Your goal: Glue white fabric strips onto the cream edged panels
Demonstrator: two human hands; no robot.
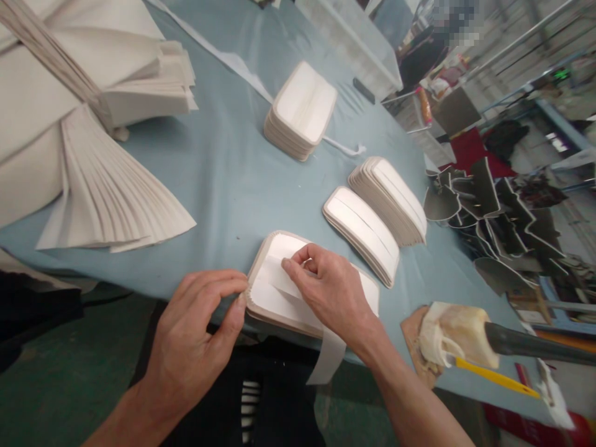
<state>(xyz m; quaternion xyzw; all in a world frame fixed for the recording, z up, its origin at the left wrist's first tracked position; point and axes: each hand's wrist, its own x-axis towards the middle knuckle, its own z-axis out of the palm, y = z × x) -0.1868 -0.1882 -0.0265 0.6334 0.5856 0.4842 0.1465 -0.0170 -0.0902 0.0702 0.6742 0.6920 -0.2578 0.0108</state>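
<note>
A stack of white rounded panels with beige edges (274,298) lies at the front edge of the blue-green table. My left hand (200,335) touches the stack's left corner, thumb and fingertips closed on its edge. Over the stack, my right hand (333,288) pinches a white strip (328,357), which lies across the top panel and hangs past the table edge below my wrist. Just behind are a low stack of similar panels (363,233) and a taller one (388,198). Another stack (305,105) sits farther back.
Bundled cream sheets (121,180) lie at the left. A clear plastic bin (354,43) is at the back. On the right are a cloth-wrapped block (460,329) with a dark handle and a yellow tool (496,377). Dark cut pieces (488,211) lie beyond the table.
</note>
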